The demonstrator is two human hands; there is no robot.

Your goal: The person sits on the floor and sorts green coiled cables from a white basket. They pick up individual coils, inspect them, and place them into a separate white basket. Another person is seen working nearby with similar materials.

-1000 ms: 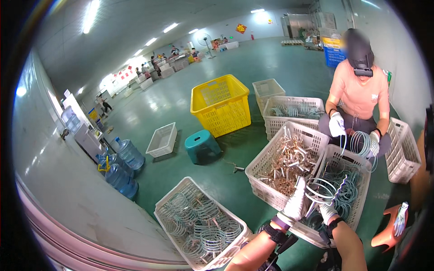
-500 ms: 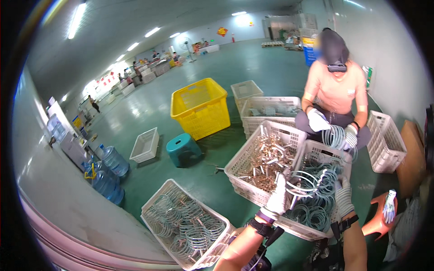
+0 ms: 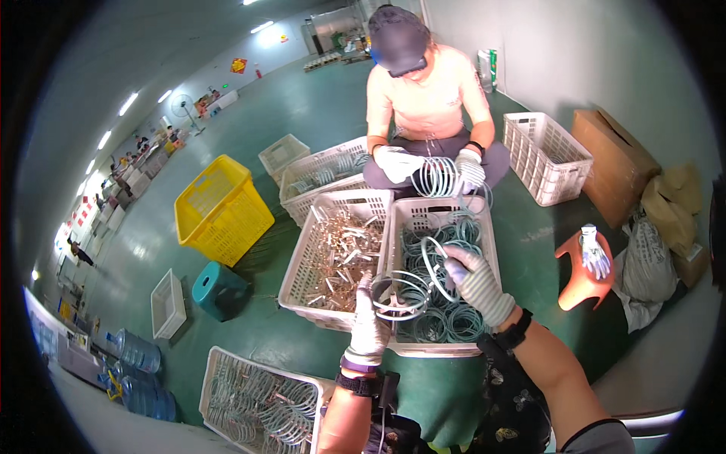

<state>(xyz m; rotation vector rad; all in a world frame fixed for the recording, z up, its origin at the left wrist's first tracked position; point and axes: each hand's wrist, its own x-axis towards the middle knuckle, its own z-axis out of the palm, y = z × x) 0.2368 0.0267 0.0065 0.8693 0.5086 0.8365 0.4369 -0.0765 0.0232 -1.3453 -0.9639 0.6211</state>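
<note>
Coils of pale green wire rings (image 3: 412,291) hang looped between both gloved hands; left hand (image 3: 370,325) and right hand (image 3: 475,278) are closed on them.

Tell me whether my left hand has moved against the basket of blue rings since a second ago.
Yes. The left hand has risen from the near rim of the basket of blue rings and holds a ring bundle.

The view now tips lower and nearer, so the white basket of coiled rings (image 3: 442,287) sits at the centre instead of at four o'clock. The left hand (image 3: 369,325) now grips a bundle of rings (image 3: 401,295) above it, and the right hand (image 3: 473,276) pinches a single ring (image 3: 432,257), lifted at one o'clock from the bundle.
</note>
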